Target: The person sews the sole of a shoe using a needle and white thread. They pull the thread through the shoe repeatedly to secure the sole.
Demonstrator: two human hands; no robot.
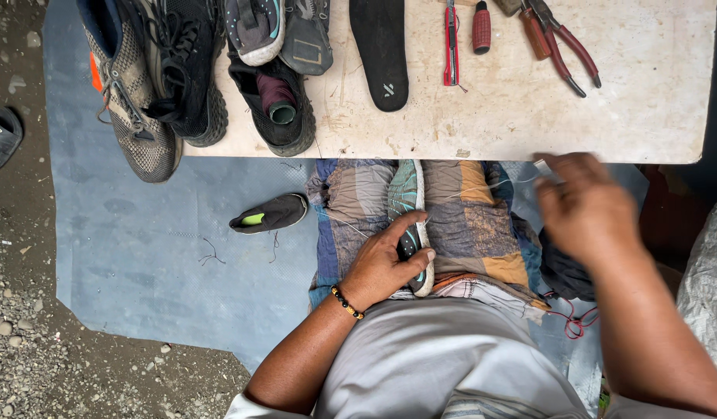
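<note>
Here the left hand [383,268] rests on a teal and grey sneaker [409,203] that lies on the person's lap, over a patchwork cloth [471,221] of blue, brown and orange squares. The fingers [411,268] curl around the near end of the shoe and hold it there. The sneaker's long axis runs near to far, one end pointing toward the desk [645,116] and the other toward the person's body; it lies on its side, so that the pale sole edge faces right. A thin pale thread [482,188] runs from the shoe rightward toward the right hand [587,206], which hangs blurred just near the desk's near edge, fingers loosely spread; whether it pinches the thread cannot be told.

On the desk, at the far left, lie a mesh running shoe [129,101], a black laced shoe [189,70] and a black shoe with a roll [279,101] tucked inside. A black insole [381,50] lies with its long axis near to far. To its right are a red utility knife [450,43], a red-handled tool [482,27] and red-handled pliers [564,46]. A small black shoe piece with a green patch [269,215] lies on the blue mat [141,248] on the floor, left of the lap. Red cord [575,320] lies near the right forearm.
</note>
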